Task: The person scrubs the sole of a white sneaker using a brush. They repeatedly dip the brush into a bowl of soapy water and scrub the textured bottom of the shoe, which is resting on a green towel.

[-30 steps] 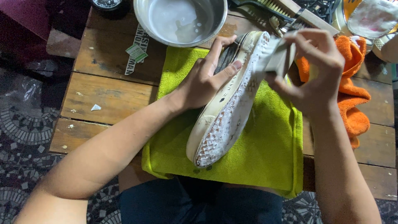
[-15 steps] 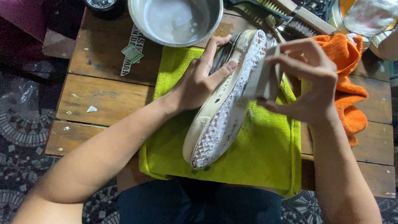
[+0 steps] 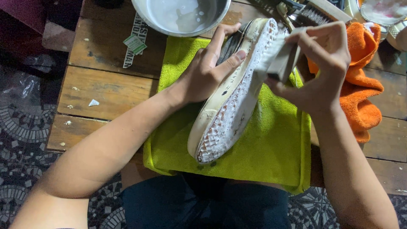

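Nearest to you, the lime-green towel [image 3: 271, 152] hangs over the counter's [image 3: 106, 93] front edge toward your lap, which suits it to catching whatever drips from the work above it; on it rests the heel end of the shoe [image 3: 231, 106], tipped on its side so the white, patterned sole faces up and to your right, open to scrubbing; your left hand [image 3: 203, 74] holds it there, grip closed on the shoe with the thumb pressed along the sole's rim and the fingers wrapped over the dark upper, bracing it against any push from the other side; your right hand [image 3: 322, 72] is closed around a small brush [image 3: 280, 59], its bristles touching the sole near the toe end, the block held at an angle that meets the tilted surface squarely; just beyond that hand lies a crumpled orange cloth [image 3: 364, 93], within easy reach; farther off, a metal bowl [image 3: 182, 17] of cloudy, soapy-looking water sits at the towel's far edge, and another brush [image 3: 318, 12] lies beside it.
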